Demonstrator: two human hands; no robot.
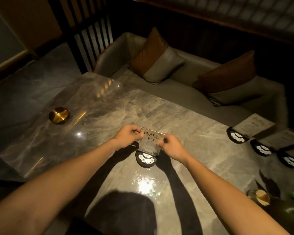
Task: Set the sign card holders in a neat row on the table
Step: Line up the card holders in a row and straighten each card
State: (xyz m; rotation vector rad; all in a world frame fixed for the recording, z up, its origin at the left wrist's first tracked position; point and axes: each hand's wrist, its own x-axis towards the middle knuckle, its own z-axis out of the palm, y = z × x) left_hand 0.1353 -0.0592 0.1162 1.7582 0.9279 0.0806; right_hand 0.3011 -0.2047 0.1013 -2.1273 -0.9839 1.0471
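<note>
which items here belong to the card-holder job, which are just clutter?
Job:
- held sign card holder, left hand, right hand
- three sign card holders along the right edge
- table

Lying about:
- brass dish
- cushions
- sofa
- glass with garnish

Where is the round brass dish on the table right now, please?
In the head view the brass dish sits alone on the marble table, far left, well apart from the left hand and the held sign card holder.
</note>
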